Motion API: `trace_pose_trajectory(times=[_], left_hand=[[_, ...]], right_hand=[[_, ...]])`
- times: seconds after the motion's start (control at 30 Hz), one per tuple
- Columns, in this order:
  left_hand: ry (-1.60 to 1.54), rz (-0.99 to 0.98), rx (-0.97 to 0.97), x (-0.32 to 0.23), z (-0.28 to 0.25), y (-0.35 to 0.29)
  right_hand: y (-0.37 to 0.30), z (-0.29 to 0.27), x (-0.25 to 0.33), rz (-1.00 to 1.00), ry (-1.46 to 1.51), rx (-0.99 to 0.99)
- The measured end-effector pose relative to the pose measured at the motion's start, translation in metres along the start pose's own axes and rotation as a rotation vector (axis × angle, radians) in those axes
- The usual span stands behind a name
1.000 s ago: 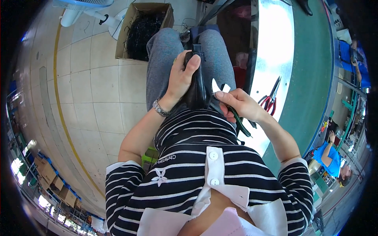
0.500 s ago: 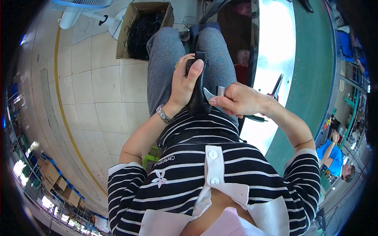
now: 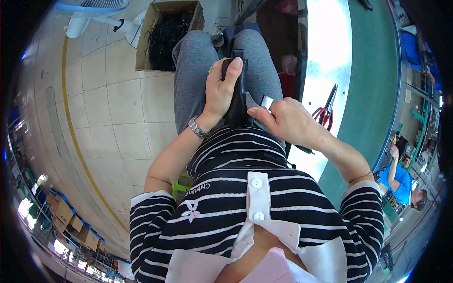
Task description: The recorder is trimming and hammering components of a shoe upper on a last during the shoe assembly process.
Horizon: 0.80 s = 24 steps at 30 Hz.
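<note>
Over my lap, my left hand (image 3: 218, 94) is wrapped round a long, black, smooth piece (image 3: 234, 115), its thumb pressed along the top near the far end. What exactly the piece is cannot be told. My right hand (image 3: 295, 122) is closed on a hook-bladed knife, with its thumb stretched toward the blade. The curved grey blade (image 3: 250, 100) lies against or very close to the right side of the black piece. A shiny metal sleeve (image 3: 266, 101) shows just beyond my right fingers; the rest of the handle is hidden in the hand.
Red-handled pliers (image 3: 325, 115) lie on the bright metal strip (image 3: 329, 47) beside a green work surface (image 3: 370, 104). A cardboard box (image 3: 141, 49) of black scraps stands beyond my knees, near a fan (image 3: 92, 5). A person in blue (image 3: 400, 186) sits far right.
Both hands, with the black piece, have shifted slightly away from my body. The knife blade has risen along the piece's side. More of the pliers shows now.
</note>
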<state>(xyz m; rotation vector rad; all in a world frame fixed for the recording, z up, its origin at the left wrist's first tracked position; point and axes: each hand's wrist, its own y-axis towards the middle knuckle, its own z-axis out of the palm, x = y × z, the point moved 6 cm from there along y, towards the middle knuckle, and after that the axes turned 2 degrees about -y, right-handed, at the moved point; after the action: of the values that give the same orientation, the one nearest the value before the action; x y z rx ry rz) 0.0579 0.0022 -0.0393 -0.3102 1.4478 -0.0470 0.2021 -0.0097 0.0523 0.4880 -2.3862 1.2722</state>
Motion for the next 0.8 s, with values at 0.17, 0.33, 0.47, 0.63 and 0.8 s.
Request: trace_pose_trajectory(times=[0.17,0.33,0.47,0.63,0.8], left_hand=[[-0.098,-0.014,0.064,0.003,0.002,0.013],[-0.223,-0.019,0.079,0.0,0.0,0.008],[-0.24,-0.028,0.095,0.004,-0.002,0.01],[-0.186,-0.014,0.089,0.003,0.0,0.005],[-0.111,0.001,0.05,0.0,-0.002,-0.005]], right_hand=[[0.005,0.001,-0.015,-0.102,-0.046,-0.191],[0.005,0.021,-0.036,-0.016,0.711,0.083],[0.007,0.031,-0.046,-0.003,0.776,0.139],[0.01,0.023,-0.036,-0.006,0.766,0.209],[0.015,0.017,-0.028,0.017,0.65,0.35]])
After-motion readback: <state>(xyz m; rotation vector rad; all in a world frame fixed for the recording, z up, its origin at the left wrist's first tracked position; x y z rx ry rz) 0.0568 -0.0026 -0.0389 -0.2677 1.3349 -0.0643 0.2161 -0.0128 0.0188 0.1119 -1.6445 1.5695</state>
